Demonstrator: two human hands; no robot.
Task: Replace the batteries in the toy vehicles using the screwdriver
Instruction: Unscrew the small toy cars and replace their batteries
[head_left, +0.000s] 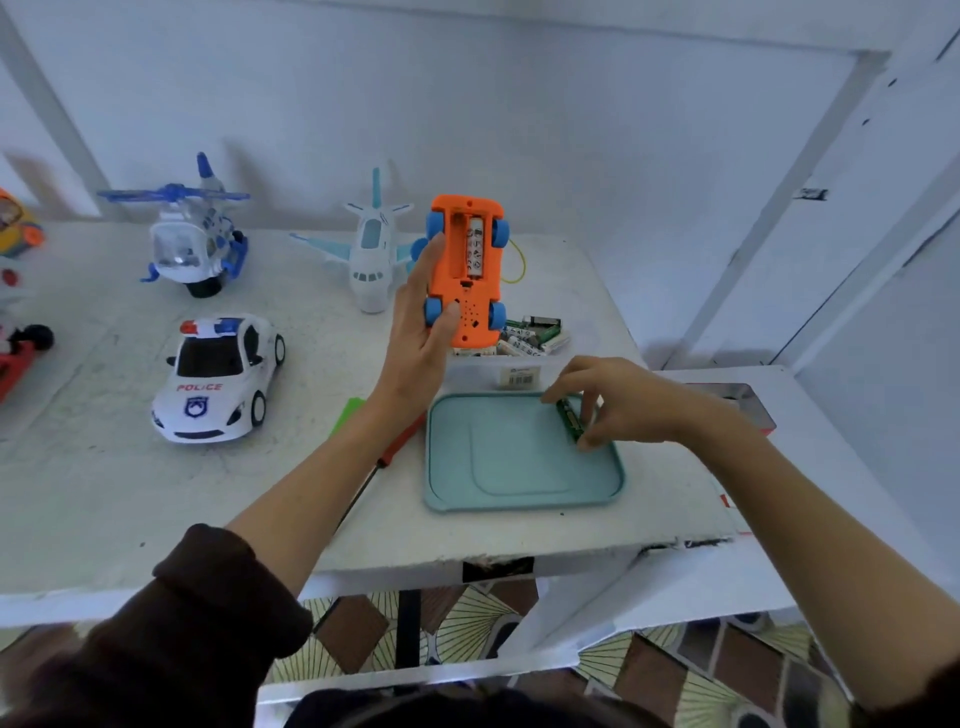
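Observation:
My left hand (423, 332) holds an orange toy car (467, 270) with blue wheels, underside facing me, lifted above the table. Its battery compartment is open and one white battery (476, 250) sits in it. My right hand (618, 402) pinches a green battery (569, 420) at the upper right corner of a teal tray (519, 499). A screwdriver with a red handle (400, 441) lies on the table under my left forearm, left of the tray.
A clear box of batteries (535, 340) stands behind the tray. A white police car (221, 376), a blue-and-white helicopter (192, 236) and a white toy plane (370, 254) stand on the table. A green piece (347, 415) lies by the screwdriver. More toys sit at the left edge.

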